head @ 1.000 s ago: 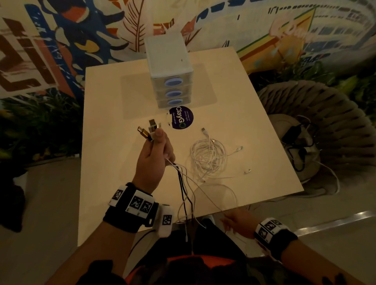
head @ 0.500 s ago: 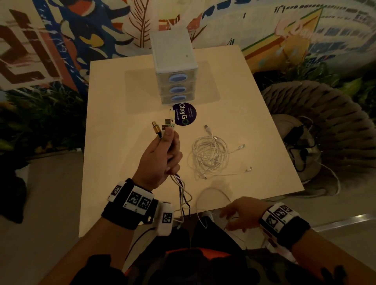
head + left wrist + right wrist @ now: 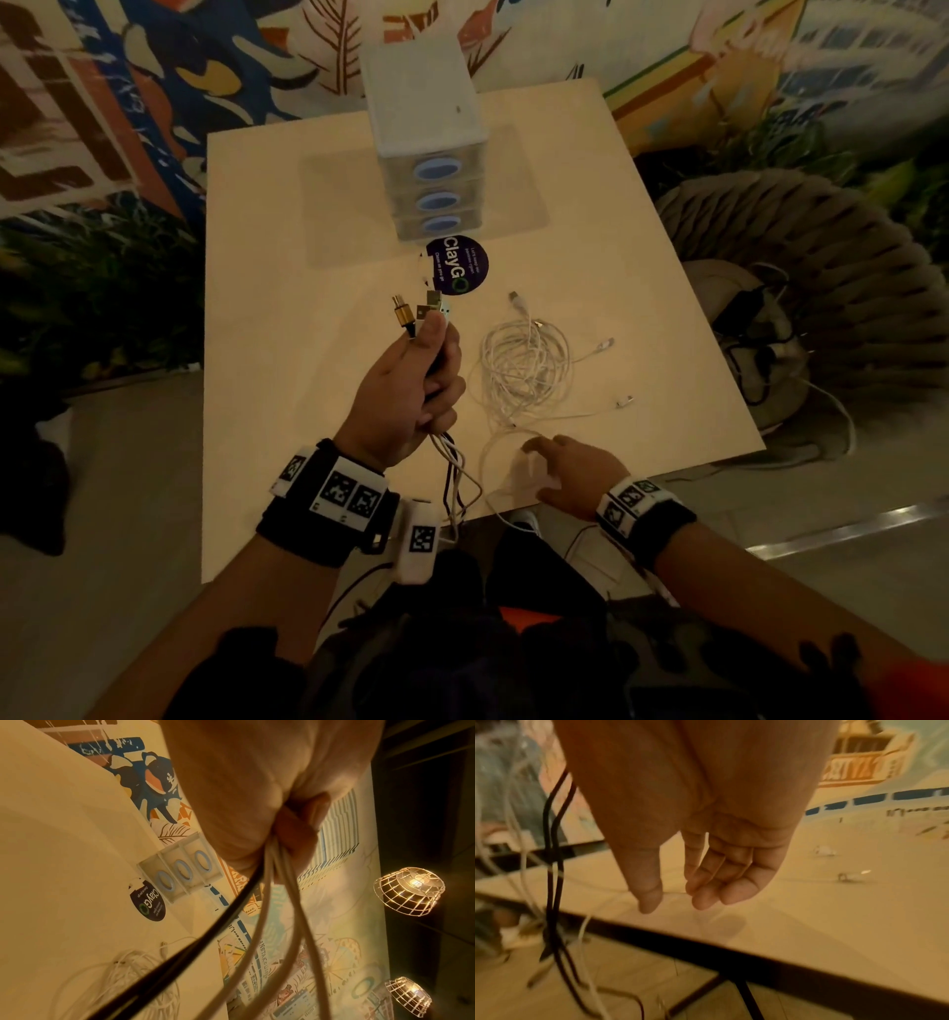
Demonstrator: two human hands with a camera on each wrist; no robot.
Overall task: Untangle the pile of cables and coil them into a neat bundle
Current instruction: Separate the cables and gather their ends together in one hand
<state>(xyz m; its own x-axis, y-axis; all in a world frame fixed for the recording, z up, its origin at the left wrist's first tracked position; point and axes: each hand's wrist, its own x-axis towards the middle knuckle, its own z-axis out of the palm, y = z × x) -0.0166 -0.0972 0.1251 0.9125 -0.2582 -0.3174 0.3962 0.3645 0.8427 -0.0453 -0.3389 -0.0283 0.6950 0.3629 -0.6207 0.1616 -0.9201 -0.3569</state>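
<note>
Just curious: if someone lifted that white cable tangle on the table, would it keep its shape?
Probably not. The white cable tangle is thin, loose loops, so it would likely sag and spill. Its free plug ends would probably dangle. It looks light.

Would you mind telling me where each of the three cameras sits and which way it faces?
Head: looks down on the table; both forearms show, left hand gripping the cable ends, right hand open by the edge.
Left wrist: looks along the fist at trailing cables and the drawer unit.
Right wrist: looks along open fingers across the tabletop.
Shared: head and left wrist both show the white coil, drawers and round sticker.
</note>
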